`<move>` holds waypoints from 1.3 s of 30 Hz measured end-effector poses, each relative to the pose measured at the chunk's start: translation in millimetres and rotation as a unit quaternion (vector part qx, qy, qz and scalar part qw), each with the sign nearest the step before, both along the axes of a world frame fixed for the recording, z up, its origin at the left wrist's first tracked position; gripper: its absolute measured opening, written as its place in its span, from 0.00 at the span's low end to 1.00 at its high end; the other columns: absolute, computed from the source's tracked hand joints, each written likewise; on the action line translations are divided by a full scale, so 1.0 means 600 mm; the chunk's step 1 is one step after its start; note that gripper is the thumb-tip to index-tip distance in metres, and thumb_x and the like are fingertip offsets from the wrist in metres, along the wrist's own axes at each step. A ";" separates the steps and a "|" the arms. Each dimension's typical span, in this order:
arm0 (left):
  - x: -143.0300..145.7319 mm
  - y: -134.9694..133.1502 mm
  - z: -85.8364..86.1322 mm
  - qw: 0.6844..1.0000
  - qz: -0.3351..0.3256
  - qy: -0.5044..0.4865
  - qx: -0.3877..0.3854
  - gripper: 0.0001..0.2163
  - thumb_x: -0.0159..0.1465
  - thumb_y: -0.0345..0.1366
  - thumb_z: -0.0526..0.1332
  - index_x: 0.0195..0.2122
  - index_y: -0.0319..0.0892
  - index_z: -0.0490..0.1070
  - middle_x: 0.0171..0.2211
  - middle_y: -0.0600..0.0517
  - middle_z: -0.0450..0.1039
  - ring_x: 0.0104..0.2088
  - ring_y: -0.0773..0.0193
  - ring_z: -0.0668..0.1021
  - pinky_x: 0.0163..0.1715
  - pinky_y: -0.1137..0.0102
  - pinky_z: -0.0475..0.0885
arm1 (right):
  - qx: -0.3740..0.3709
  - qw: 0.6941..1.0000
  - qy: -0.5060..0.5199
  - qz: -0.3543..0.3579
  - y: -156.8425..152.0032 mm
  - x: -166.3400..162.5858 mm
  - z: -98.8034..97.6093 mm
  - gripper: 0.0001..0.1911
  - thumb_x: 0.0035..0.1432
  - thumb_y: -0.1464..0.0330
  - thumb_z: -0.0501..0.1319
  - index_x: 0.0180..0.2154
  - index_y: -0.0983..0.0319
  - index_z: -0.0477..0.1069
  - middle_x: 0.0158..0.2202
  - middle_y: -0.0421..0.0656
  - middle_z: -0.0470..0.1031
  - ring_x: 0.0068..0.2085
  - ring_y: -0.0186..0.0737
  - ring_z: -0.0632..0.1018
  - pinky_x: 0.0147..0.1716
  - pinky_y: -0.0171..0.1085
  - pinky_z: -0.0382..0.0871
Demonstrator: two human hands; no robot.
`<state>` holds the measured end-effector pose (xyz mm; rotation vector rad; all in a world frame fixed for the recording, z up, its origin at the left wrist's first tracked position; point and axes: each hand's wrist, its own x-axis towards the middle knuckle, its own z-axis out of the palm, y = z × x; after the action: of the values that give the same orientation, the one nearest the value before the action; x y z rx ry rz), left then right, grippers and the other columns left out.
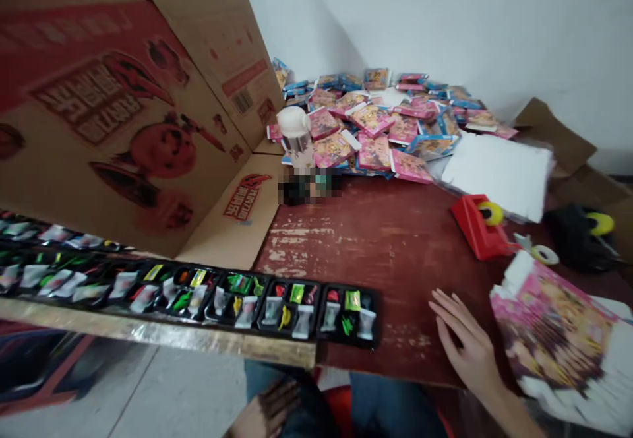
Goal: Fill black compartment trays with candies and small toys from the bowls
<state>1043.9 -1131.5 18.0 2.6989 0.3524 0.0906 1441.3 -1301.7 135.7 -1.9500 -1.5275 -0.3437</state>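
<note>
My right hand (467, 349) is flat on the tabletop (386, 240), fingers (445, 303) loosely spread, nothing held, just left of the pink card stack (554, 332) at near right. Cards look light, glossy and slidey, so I'd pinch the left edge. Down by my lap, my left hand (267, 411) is too blurry to tell.

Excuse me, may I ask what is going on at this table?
A person rests the right hand flat and open on the red table, beside a stack of pink printed sheets; it holds nothing. The left hand is down at the lap, blurred. A row of black trays with small packets lines the front edge, a cardboard box lies open behind, and pink and blue packs are heaped by the wall.
</note>
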 end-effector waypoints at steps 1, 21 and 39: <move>-0.001 -0.006 -0.003 1.000 -0.007 -0.015 0.015 0.15 0.61 0.35 0.52 0.48 0.54 0.69 0.45 0.52 0.74 0.47 0.57 0.75 0.49 0.62 0.70 | 0.039 0.999 -0.012 -0.023 -0.020 0.008 0.020 0.23 0.57 0.74 0.53 0.54 0.53 0.62 0.51 0.43 0.70 0.54 0.43 0.70 0.56 0.50 0.63; 0.209 -0.261 0.315 0.978 0.025 -0.205 -0.033 0.12 0.64 0.37 0.52 0.45 0.44 0.71 0.39 0.48 0.76 0.40 0.62 0.77 0.41 0.68 0.70 | -0.185 0.961 0.024 -0.204 -0.235 0.087 0.028 0.34 0.54 0.56 0.57 0.58 0.68 0.59 0.60 0.58 0.56 0.61 0.59 0.57 0.53 0.56 0.56; 0.200 -0.324 0.227 0.650 0.193 -0.216 -0.702 0.23 0.53 0.47 0.65 0.45 0.38 0.69 0.42 0.44 0.75 0.40 0.55 0.78 0.41 0.63 0.72 | -0.036 0.974 0.128 0.181 -0.265 -0.242 0.053 0.19 0.58 0.75 0.50 0.47 0.56 0.72 0.61 0.42 0.57 0.65 0.44 0.51 0.61 0.58 0.45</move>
<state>1164.1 -1326.1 154.5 0.9589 0.5238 0.3852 1296.1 -1460.9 167.2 -1.6456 -1.6959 0.1162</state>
